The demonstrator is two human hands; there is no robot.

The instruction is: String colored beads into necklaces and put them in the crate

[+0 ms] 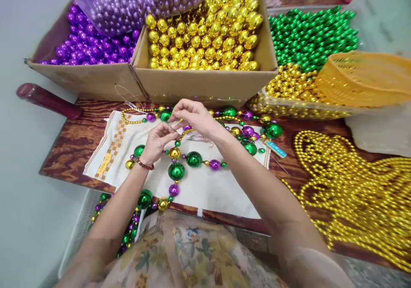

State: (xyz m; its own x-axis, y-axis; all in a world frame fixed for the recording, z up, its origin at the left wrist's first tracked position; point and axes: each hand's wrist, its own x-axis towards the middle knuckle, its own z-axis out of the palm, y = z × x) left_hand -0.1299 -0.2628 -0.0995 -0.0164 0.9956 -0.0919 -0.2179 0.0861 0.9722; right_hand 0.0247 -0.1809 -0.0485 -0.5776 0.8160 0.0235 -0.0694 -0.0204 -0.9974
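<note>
My left hand (156,141) and my right hand (192,115) meet above a white cloth (205,189), fingers pinched together on a strand of green, gold and purple beads (180,161). The strand runs from my fingers down across the cloth and off the table's near edge, with big green balls, smaller gold and purple ones. A thin clear thread seems to run between the fingertips; I cannot make it out well. More of the beaded strand (253,131) lies behind my right hand, along the cloth's far edge.
Cardboard boxes of purple balls (90,48) and gold balls (205,35) stand at the back. Green beads (311,35) and an orange basket (362,78) are at back right. Gold bead strings (353,193) cover the table's right side. A white crate (80,228) sits below left.
</note>
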